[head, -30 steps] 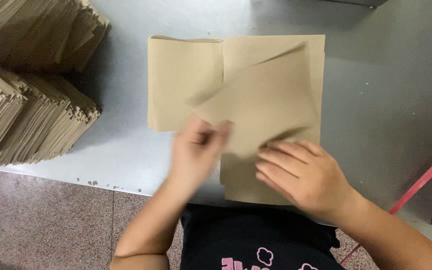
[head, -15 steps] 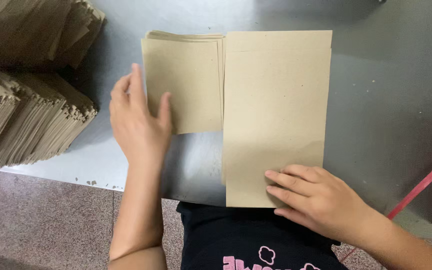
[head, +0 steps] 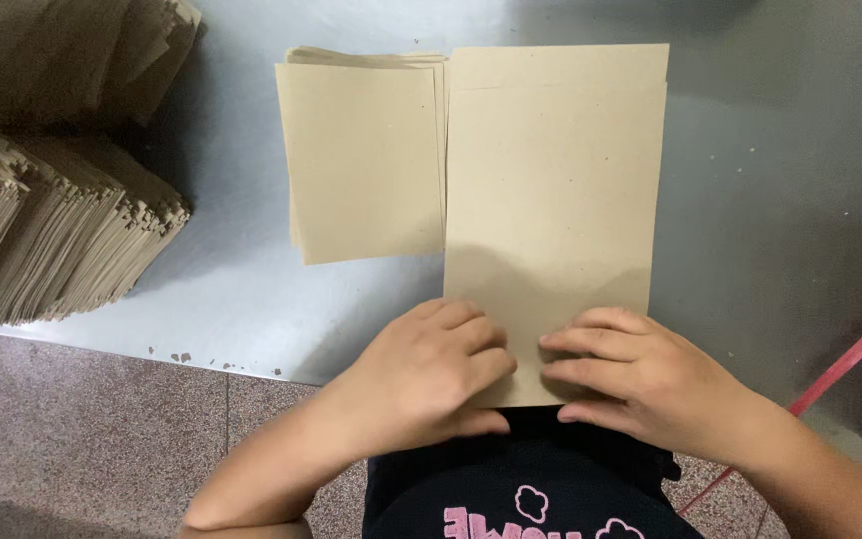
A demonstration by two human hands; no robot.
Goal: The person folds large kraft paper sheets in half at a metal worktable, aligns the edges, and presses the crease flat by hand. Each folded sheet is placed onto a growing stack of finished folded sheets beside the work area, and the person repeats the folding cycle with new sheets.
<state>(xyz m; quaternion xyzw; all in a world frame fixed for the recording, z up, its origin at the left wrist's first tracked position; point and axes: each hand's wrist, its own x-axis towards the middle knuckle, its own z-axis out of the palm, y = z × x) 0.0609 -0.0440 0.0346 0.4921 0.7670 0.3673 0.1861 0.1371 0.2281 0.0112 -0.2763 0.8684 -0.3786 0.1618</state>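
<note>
Two hands, our left hand [head: 431,364] and right hand [head: 641,379], lie palm-down with fingers half-curled on the near end of a tall brown paper sheet [head: 556,210], gripping nothing. It rests flat on the grey table [head: 780,200], just beside a squarer stack of brown sheets [head: 363,160]. Bundled paper piles [head: 42,230] occupy our far left.

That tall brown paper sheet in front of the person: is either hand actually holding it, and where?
Both hands, left hand and right hand, lie flat on the near end of the tall brown sheet, pressing it to the grey table; neither visibly grips it.
</note>
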